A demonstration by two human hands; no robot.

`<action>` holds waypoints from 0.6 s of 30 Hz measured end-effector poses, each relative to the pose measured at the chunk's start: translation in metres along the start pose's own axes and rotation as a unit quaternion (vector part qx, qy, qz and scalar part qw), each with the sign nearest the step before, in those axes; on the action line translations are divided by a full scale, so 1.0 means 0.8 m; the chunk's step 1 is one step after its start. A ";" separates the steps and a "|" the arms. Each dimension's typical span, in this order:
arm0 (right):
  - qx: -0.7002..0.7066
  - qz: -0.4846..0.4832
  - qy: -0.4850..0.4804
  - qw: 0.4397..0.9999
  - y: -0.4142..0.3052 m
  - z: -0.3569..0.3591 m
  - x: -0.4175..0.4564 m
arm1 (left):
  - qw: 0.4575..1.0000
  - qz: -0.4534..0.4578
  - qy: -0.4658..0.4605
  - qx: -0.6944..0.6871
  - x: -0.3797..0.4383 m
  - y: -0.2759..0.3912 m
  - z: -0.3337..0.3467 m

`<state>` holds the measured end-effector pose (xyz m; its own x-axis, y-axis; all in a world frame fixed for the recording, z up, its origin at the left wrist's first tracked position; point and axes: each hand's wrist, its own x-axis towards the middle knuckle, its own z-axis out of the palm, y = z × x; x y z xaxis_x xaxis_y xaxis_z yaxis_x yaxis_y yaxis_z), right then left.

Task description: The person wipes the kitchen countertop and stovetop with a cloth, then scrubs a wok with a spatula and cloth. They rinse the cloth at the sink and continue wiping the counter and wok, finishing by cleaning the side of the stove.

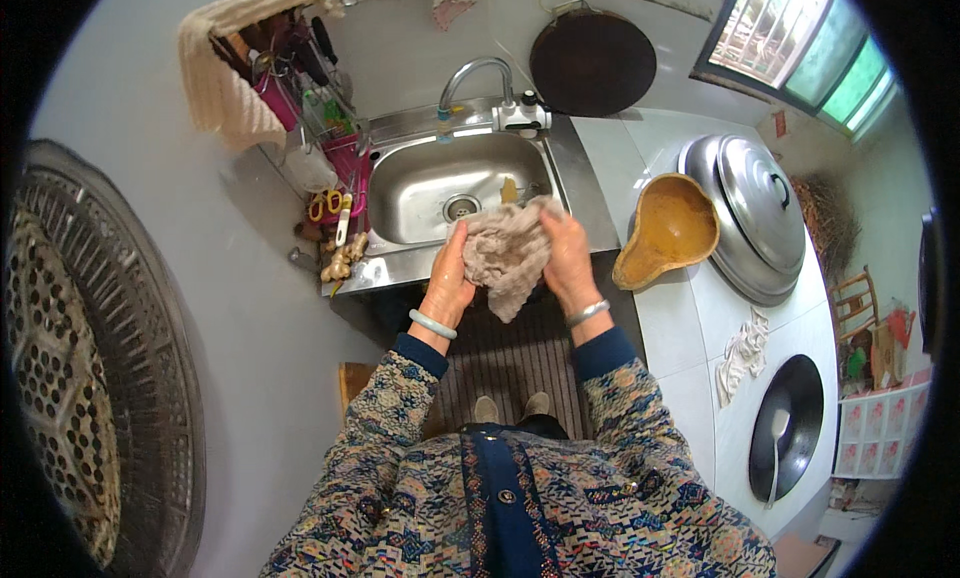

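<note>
Both my hands grip a crumpled, greyish-beige cloth in front of the sink's near edge. My left hand has hold of its left side, fingers partly hidden by the fabric. At the cloth's upper right corner, my right hand pinches it, and one tip hangs down between the hands. Just beyond is a stainless steel sink with its drain showing and a yellowish piece lying inside. A curved faucet with a white body rises behind the basin.
Left of the sink are ginger root, yellow-handled scissors and a utensil rack. The tiled counter to the right holds a gourd ladle, a large lidded pan, a white rag and a wok with a spatula.
</note>
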<state>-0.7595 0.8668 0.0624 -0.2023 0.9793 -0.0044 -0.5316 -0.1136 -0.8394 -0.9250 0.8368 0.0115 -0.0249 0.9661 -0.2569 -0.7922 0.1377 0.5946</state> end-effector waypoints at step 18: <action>-0.610 -0.128 -0.005 0.782 0.011 0.005 0.043 | 0.981 -0.023 -0.069 -0.179 -0.024 -0.068 0.071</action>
<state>-0.7748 0.8991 0.0572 -0.2269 0.9421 0.2469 0.6233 0.3352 -0.7065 -0.8467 0.8230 0.0278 0.0793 0.9843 -0.1579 -0.9544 0.1207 0.2732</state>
